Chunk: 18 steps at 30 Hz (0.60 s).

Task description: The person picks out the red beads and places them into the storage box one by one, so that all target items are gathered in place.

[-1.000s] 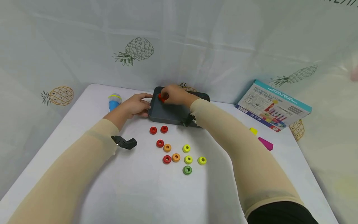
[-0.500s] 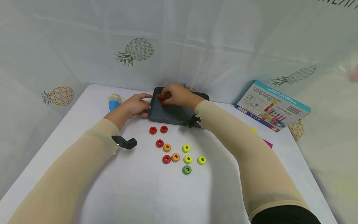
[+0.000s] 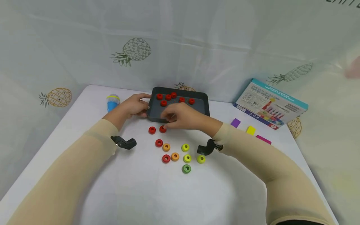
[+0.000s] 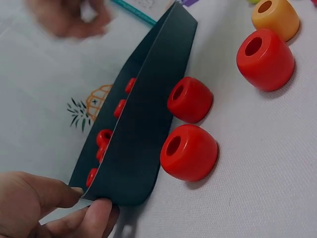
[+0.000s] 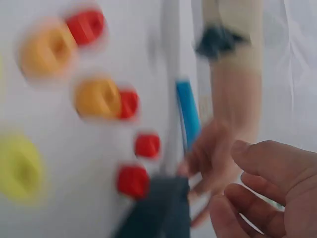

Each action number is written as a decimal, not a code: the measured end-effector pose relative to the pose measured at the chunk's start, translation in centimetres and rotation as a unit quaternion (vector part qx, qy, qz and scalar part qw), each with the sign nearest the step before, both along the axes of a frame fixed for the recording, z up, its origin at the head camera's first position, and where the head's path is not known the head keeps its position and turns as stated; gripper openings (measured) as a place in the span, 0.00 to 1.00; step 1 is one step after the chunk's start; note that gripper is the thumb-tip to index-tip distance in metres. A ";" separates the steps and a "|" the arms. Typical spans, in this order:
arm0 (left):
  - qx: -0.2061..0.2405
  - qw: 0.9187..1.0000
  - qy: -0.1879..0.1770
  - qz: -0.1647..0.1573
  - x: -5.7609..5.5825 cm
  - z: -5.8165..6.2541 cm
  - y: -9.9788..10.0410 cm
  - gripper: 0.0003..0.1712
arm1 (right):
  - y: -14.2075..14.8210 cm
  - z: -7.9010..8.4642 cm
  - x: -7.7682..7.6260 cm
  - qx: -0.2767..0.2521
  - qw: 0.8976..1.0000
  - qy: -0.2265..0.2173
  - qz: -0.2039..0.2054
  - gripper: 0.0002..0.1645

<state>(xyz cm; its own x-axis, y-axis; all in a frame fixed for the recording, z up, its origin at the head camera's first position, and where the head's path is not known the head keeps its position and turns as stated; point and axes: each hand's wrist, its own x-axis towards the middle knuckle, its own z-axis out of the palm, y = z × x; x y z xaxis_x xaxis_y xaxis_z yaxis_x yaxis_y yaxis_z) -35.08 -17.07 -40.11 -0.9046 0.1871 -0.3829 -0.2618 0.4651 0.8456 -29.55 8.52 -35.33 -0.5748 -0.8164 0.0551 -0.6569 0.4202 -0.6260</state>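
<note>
My left hand (image 3: 135,106) holds the left edge of a dark grey tray (image 3: 153,118). In the left wrist view, its thumb and fingers (image 4: 99,218) pinch the tray's corner. Several red beads, each with a hole, lie inside the tray. My right hand (image 3: 184,117) hovers over the tray's front edge, fingers loosely bent and holding nothing. Close to its fingertips, a red bead (image 3: 162,129) stands on the table in front of the tray. Another red bead (image 3: 152,130) is just left of it. The right wrist view, blurred, shows a gap between thumb and fingers.
Orange beads (image 3: 175,157), yellow beads (image 3: 187,158), more red beads (image 3: 166,158) and a green bead (image 3: 186,169) lie nearer me on the white table. A blue toy microphone (image 3: 113,103) lies at left. A box (image 3: 271,104) and coloured pieces (image 3: 251,130) are at right.
My right hand has left a red bead in the tray and moved back towards me, to the tray's front edge. The left hand stays at the tray.
</note>
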 end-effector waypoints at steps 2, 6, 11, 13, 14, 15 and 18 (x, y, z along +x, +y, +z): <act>-0.001 1.000 0.002 0.003 -0.1 -0.1 0.0 0.35 | 0.4 -0.8 1.8 0.003 1.000 -0.017 0.019 0.17; -0.002 1.000 0.006 0.007 -0.4 -0.2 0.1 0.35 | 1.2 -2.5 4.9 0.017 0.998 -0.031 0.052 0.17; 0.000 1.000 0.005 0.008 -0.4 -0.3 0.0 0.35 | 1.7 -4.4 7.4 0.039 0.997 0.006 0.062 0.16; -0.001 1.000 0.004 0.007 -0.4 -0.4 0.0 0.35 | 1.8 -4.9 8.0 0.052 0.997 0.024 0.060 0.16; -0.002 1.000 0.003 0.007 -0.3 -0.3 0.1 0.35 | 1.8 -5.2 8.2 0.060 0.996 0.031 0.059 0.16; -0.003 1.000 0.002 0.007 -0.3 -0.3 0.1 0.35 | 1.8 -5.4 8.4 0.067 0.995 0.036 0.058 0.16; -0.004 1.000 0.000 0.009 -0.2 -0.3 0.2 0.35 | 1.8 -6.0 8.7 0.080 0.994 0.052 0.057 0.16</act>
<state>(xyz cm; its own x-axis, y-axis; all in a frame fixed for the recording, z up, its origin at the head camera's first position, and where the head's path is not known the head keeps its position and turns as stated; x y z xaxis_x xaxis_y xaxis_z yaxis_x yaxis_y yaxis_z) -35.25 -16.87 -40.42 -0.9075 0.1680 -0.3851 -0.2705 0.4676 0.8415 -20.83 10.37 -41.36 -0.4760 -0.8791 -0.0256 -0.7637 0.4276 -0.4837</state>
